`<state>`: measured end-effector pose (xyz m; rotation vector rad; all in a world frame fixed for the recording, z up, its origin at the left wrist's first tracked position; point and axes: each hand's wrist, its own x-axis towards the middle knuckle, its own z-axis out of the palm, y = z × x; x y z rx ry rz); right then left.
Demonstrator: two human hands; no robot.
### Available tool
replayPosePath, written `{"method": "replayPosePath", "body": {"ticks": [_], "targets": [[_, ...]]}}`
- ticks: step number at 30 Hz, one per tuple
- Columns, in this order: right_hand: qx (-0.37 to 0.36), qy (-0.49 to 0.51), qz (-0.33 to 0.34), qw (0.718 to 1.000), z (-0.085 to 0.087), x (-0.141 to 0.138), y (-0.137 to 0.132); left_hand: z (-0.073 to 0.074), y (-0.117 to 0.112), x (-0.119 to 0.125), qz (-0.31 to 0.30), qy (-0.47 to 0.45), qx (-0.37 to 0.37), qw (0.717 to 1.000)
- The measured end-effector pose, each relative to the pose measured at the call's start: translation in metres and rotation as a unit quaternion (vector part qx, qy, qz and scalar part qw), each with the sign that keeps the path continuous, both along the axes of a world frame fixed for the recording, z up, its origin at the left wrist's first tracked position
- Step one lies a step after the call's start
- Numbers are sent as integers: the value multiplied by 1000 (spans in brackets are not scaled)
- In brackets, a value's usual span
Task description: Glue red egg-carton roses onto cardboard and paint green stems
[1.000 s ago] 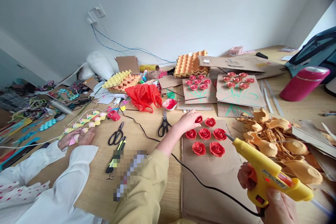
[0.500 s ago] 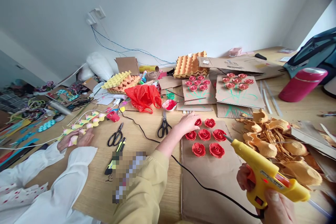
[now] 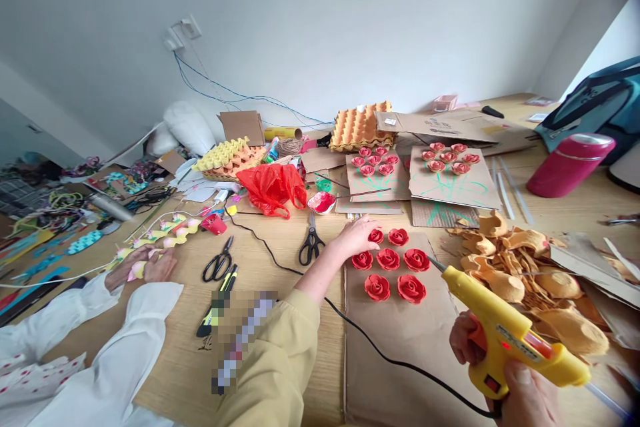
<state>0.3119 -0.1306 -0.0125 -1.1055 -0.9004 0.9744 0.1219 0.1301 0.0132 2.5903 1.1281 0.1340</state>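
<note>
Roses [image 3: 389, 258], seven red ones, sit close together on a cardboard sheet [image 3: 410, 360] in front of the person. The left hand [image 3: 356, 235] lies at the sheet's far left corner, fingers on the far-left rose. Whether they pinch it I cannot tell. The right hand [image 3: 520, 393] is closed round a yellow glue gun [image 3: 505, 330], its nozzle just beside the right-most rose and clear of it. The gun's black cord [image 3: 280, 263] trails across the sheet and under the left forearm.

A small dish [image 3: 323, 201] beyond the hand holds red paint. A red bag [image 3: 273, 185] beside it is bunched up, its contents hidden. Egg trays [image 3: 361, 125] are stacked by the wall, behind two more cards [image 3: 453, 180] bearing roses. Scissors [image 3: 311, 244] lie left of the hand. A heap of carton scraps [image 3: 525, 273] crowds the sheet's right edge, with a pink flask [image 3: 570, 163] on its side behind. At far left, another person's hands [image 3: 145, 265] rest on a paper garland.
</note>
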Motion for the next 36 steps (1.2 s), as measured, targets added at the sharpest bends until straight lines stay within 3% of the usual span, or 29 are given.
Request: {"method": "replayPosePath", "body": {"ticks": [4,8,13,18,22,29,32,33,34,36], "targets": [[-34,25,-1,999,-8,1,1,9,3,1,-2,-20,9,1000],[-31,41,-7,999,-3,-2,5,16,3,20,-33,-19,13,999],[-16,46,-26,998,4,-5,8,11,4,47,-80,41,23,996],[-17,39,-7,999,4,-5,5,7,3,56,-98,67,15,993],[-8,-17,-52,998,6,-3,3,8,-1,62,-93,72,-3,993],[-15,-1,-11,1000,7,-3,2,13,-4,65,-56,23,-4,998],[-18,5,-17,1000,5,-2,0,23,-3,42,-8,-71,-9,997],[-19,12,-5,1000,4,-1,0,27,-4,30,25,-156,-36,987],[-20,18,11,1000,2,-1,0,31,-7,17,49,-250,-79,964],[-18,21,41,999,-2,1,1,37,-16,-10,67,-407,-198,889]]}}
